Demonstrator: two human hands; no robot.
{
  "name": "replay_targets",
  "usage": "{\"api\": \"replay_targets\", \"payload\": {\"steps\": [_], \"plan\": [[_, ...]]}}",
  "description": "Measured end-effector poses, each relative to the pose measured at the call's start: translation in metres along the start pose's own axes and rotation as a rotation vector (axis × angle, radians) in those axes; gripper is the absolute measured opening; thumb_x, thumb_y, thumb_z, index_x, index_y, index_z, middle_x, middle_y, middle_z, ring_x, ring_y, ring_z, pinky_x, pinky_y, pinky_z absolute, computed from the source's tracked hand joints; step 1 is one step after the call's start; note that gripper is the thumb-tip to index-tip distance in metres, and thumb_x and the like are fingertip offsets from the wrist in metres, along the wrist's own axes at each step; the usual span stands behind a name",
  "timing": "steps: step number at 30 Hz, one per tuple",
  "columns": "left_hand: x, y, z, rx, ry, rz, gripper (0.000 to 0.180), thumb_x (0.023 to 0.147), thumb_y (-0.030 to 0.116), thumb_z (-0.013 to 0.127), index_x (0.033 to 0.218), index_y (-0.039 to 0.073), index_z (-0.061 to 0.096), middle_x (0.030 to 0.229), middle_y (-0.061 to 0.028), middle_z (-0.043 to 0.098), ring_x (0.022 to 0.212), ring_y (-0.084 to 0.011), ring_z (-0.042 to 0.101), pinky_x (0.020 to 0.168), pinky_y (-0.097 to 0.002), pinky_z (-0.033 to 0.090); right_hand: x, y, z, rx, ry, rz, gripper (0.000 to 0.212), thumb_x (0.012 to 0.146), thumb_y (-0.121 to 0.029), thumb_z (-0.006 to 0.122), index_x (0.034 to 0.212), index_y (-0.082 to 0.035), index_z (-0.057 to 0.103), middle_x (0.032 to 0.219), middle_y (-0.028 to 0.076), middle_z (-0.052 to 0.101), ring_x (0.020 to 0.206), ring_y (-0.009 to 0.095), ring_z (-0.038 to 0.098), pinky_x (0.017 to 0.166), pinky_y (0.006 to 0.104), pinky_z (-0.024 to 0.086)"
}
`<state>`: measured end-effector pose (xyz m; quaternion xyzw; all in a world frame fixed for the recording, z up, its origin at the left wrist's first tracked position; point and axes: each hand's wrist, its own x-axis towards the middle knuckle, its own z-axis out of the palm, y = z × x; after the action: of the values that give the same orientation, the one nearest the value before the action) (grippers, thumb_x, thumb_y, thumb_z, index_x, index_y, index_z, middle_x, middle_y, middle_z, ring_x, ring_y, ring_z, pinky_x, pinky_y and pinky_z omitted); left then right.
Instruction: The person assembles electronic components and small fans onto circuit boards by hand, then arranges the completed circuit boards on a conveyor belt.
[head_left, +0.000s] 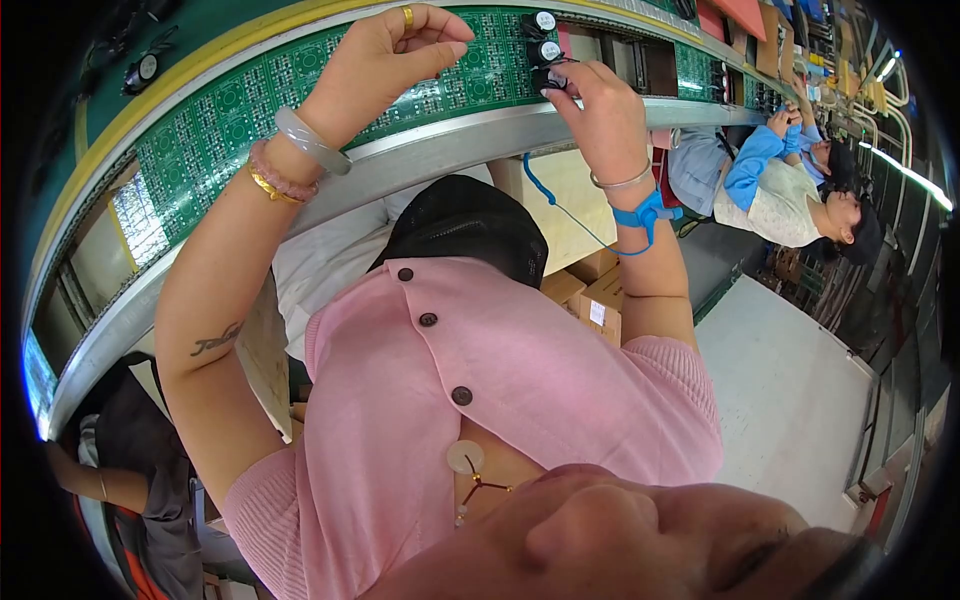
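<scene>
My right hand (603,108) is closed in a pinch on a black round component (546,78) at the edge of a green circuit board panel (400,105). Its fingertips partly cover that component. Two similar black components with white round labels, an upper one (541,22) and a lower one (545,50), stand in a row just beyond it. My left hand (395,55) hovers over the panel further left, fingers loosely curled and apart, with nothing visible in them. A blue wrist strap (645,210) with a cord is on my right wrist.
The panel lies along a metal-railed line (440,140) running left to right in front of me. Another black labelled component (147,68) lies beyond the yellow edge at far left. Cardboard boxes (600,305) sit below. Co-workers are at the right (770,190) and lower left (150,500).
</scene>
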<state>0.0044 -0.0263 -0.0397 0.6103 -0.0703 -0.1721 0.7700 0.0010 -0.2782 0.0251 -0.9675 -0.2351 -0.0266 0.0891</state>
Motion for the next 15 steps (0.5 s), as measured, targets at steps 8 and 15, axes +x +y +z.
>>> {"api": "replay_targets", "payload": {"steps": [8,15], "plan": [[0.0018,-0.0028,-0.0029,0.001,0.011,0.018,0.023,0.089,0.017,0.063,0.108,0.004,0.062,0.100,0.0000,0.061,0.090,-0.0071,0.056,0.079,-0.0209,0.045,0.0000,0.0016,-0.0021,-0.021,-0.005,-0.085,0.021,0.072,-0.010,0.071,0.092,-0.007,0.065,0.088,0.010,0.062,0.075,0.030,0.062,0.065,0.0368,0.051],[0.0059,-0.0080,-0.0024,-0.036,0.016,0.009,0.022,0.087,0.012,0.063,0.107,0.003,0.060,0.095,-0.0015,0.062,0.085,-0.0093,0.058,0.075,-0.0226,0.048,-0.0019,0.0016,-0.0007,-0.020,0.006,-0.044,0.022,0.072,-0.010,0.071,0.092,-0.007,0.065,0.085,0.009,0.062,0.073,0.029,0.061,0.064,0.0362,0.050]]}}
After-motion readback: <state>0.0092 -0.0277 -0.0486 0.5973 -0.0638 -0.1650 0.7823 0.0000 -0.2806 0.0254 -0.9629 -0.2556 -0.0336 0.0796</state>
